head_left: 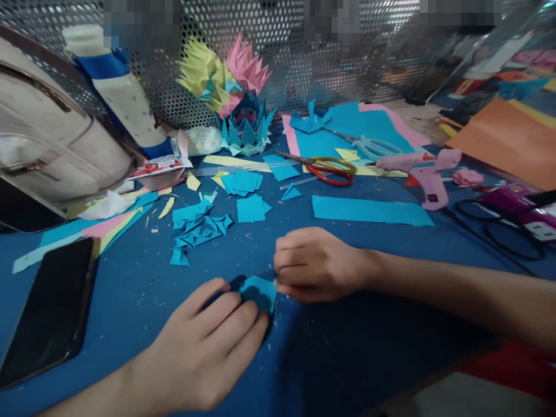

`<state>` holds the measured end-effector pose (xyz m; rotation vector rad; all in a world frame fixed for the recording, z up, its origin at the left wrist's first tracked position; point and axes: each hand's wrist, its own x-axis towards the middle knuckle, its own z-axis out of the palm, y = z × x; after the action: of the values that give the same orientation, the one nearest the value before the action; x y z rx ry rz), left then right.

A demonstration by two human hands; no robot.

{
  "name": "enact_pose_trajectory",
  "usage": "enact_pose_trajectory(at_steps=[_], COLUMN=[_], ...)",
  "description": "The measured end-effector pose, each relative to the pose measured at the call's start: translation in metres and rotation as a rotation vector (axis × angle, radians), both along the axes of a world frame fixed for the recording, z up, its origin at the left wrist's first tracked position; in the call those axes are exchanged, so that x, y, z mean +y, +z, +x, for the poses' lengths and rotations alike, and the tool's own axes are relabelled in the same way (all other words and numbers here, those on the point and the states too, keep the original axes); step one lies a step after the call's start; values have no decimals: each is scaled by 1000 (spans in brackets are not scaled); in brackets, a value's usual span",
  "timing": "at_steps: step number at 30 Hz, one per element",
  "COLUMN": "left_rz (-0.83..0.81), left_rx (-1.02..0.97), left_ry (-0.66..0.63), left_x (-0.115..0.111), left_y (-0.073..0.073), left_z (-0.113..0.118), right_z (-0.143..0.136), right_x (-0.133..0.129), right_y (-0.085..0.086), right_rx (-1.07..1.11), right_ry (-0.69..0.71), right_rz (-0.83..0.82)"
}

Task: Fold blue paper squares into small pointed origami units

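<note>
A small piece of blue paper lies between my two hands, near the middle of the blue table. The fingers of my left hand are bent over its lower left side and press on it. My right hand is closed, its fingertips at the paper's right edge. Beyond them are a heap of folded blue pieces and blue squares. A long blue strip lies past my right hand.
Scissors with red and yellow handles, light blue scissors and a pink glue gun lie farther back. Paper flowers stand by the perforated metal panel. At left are a phone, a bottle and a bag.
</note>
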<state>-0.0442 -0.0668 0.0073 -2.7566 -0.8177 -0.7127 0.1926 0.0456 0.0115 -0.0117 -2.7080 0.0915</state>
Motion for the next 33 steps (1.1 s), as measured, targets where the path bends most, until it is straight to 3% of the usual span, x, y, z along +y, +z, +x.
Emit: enact_pose_trajectory(at_steps=[5,8,12,15,19,24,29,33], left_rz=[76,-31,-248,-323,-295,-262,-45,-85], left_rx=[13,-91,-215,-251,-259,-184,-109,77], left_ry=[-29,-64,-71,6,66,9,-21,-93], left_x=[5,10,15,16,17,18,6,-7], left_y=[7,5,2,1,-1,0,2,-1], left_z=[1,-4,-9,-9,-8,-8,-8,-2], right_z=[-5,-7,-9,-11,-12,-12,-10,-11], right_x=[-2,-4,-7,-9,-13,-13,-12,-13], right_y=[-2,1,2,0,-2,-1,-1,0], right_rx=[31,38,-1,-22,-51,-43,-88,-131], right_ry=[-77,-139,-169,-160,-190,-211,-290,-335], right_rz=[-302,-481,-601,-617,-579,-604,-528,-509])
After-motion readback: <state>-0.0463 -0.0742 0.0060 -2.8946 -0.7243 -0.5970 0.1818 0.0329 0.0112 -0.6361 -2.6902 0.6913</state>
